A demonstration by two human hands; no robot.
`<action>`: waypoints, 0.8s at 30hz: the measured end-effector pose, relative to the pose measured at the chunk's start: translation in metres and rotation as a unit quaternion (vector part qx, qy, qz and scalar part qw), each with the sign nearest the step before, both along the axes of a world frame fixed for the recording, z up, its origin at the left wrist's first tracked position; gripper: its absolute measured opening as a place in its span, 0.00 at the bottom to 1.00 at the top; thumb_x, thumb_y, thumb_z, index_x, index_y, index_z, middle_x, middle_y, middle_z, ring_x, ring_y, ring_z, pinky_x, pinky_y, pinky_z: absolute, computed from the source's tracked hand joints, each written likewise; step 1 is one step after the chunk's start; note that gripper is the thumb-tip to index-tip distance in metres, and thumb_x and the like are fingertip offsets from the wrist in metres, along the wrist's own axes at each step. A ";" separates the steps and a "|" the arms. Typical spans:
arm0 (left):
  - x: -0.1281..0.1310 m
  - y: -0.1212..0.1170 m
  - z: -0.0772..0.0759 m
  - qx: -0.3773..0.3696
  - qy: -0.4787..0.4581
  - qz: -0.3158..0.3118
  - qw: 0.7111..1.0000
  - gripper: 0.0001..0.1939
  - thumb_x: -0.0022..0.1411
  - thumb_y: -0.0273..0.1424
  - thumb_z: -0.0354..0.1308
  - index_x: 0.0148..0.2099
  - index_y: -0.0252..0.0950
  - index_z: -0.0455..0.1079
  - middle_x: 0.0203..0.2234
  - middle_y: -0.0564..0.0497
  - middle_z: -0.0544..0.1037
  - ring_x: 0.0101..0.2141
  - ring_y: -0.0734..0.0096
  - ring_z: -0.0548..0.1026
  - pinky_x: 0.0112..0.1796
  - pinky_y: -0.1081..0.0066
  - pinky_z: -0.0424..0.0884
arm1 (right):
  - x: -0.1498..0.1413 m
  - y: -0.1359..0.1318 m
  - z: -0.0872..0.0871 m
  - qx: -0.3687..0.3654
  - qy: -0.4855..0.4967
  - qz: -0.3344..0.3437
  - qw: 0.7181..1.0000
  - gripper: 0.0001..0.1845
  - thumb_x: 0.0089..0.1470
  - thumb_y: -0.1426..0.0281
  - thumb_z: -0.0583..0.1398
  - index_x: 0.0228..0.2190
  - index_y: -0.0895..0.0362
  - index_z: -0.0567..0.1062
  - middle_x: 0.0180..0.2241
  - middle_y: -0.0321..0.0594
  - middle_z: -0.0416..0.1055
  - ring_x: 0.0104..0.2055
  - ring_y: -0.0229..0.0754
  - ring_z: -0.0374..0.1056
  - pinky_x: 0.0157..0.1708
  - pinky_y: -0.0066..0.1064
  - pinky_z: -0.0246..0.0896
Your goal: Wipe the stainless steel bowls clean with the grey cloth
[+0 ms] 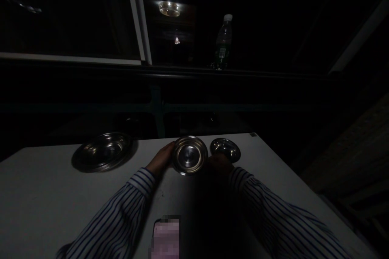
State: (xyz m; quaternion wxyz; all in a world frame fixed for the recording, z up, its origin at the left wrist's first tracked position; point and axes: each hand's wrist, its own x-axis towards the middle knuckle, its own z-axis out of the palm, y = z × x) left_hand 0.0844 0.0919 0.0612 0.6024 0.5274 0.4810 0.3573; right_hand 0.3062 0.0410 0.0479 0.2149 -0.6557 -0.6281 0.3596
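A small steel dish [189, 155] stands tilted up on the white table [39, 194], its shiny inside facing me. My left hand [161, 158] presses against its left rim. My right hand [220, 164] lies in deep shadow at the dish's lower right, close to or touching the rim, and its fingers are hard to make out. Just behind that hand lies a second steel dish [225, 149]. A wider steel plate [103, 151] rests further left, well apart from my left hand.
A pixelated flat object [165, 238], possibly a phone, lies at the table's near edge between my forearms. A plastic bottle with a green label [223, 44] stands on a dark ledge beyond the table. The table's far and right edges drop into darkness.
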 end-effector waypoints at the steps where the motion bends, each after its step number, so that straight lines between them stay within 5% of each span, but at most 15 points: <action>1: 0.001 0.003 -0.003 -0.013 0.011 0.000 1.000 0.27 0.52 0.49 0.50 0.47 0.36 0.69 0.26 0.49 0.78 0.25 0.65 0.73 0.25 0.69 0.66 | 0.001 0.000 0.000 -0.007 0.004 0.003 1.000 0.12 0.56 0.66 0.54 0.29 0.62 0.71 0.29 0.36 0.70 0.32 0.35 0.68 0.34 0.32 0.65; 13: 0.004 0.018 -0.018 -0.025 0.068 0.005 0.997 0.29 0.53 0.51 0.46 0.40 0.30 0.69 0.19 0.47 0.74 0.21 0.67 0.72 0.24 0.67 0.68 | 0.007 0.011 -0.004 -0.027 0.027 -0.031 0.999 0.11 0.56 0.66 0.55 0.32 0.62 0.71 0.34 0.38 0.70 0.37 0.38 0.67 0.38 0.36 0.64; 19: 0.006 0.013 -0.009 0.033 0.126 0.026 0.991 0.27 0.55 0.48 0.45 0.41 0.29 0.69 0.24 0.44 0.76 0.25 0.64 0.74 0.27 0.65 0.69 | 0.011 -0.002 0.003 -0.013 0.063 -0.073 0.995 0.09 0.55 0.68 0.56 0.29 0.63 0.71 0.29 0.36 0.71 0.32 0.35 0.68 0.34 0.32 0.65; 24: 0.003 -0.001 0.012 0.140 0.215 0.130 0.958 0.24 0.54 0.43 0.49 0.45 0.30 0.67 0.38 0.37 0.75 0.40 0.55 0.71 0.42 0.59 0.62 | 0.037 -0.017 0.014 0.022 0.097 -0.146 0.984 0.09 0.53 0.75 0.52 0.32 0.62 0.72 0.25 0.38 0.73 0.24 0.34 0.68 0.24 0.24 0.62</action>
